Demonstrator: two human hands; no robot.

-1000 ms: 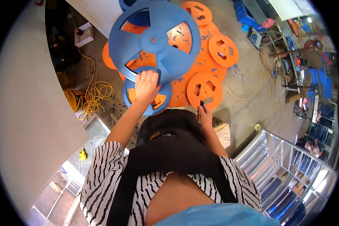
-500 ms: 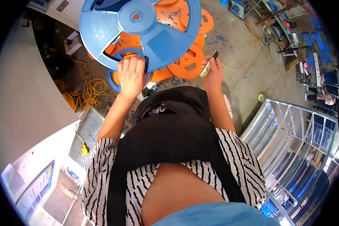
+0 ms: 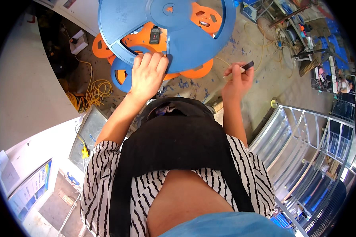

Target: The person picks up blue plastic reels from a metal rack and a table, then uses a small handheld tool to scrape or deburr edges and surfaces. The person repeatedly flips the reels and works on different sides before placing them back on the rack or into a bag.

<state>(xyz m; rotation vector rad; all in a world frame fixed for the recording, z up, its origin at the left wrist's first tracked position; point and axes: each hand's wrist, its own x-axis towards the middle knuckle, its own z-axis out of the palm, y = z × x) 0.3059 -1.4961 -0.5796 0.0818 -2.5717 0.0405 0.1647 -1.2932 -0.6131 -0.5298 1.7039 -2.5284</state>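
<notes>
My left hand (image 3: pixel 147 75) grips the near rim of a large blue plastic reel (image 3: pixel 194 35), which is lifted and tilted above a pile of orange reels (image 3: pixel 201 16) on the floor. A small black device (image 3: pixel 154 35) shows through an opening in the blue reel. To the right of the reel, raised at about the same height, my right hand (image 3: pixel 236 79) holds a small black-tipped tool (image 3: pixel 244 66). A black bag (image 3: pixel 174 138) hangs against my chest over a striped shirt.
Another blue reel (image 3: pixel 120 73) lies under the lifted one beside the orange ones. A coil of yellow cable (image 3: pixel 93 91) lies on the floor at left near a white wall. A shiny metal rack (image 3: pixel 304 146) stands at right. Cluttered equipment fills the far right.
The blue reel has come closer and higher in view, with my left hand still on its rim. My right hand has risen with the small tool.
</notes>
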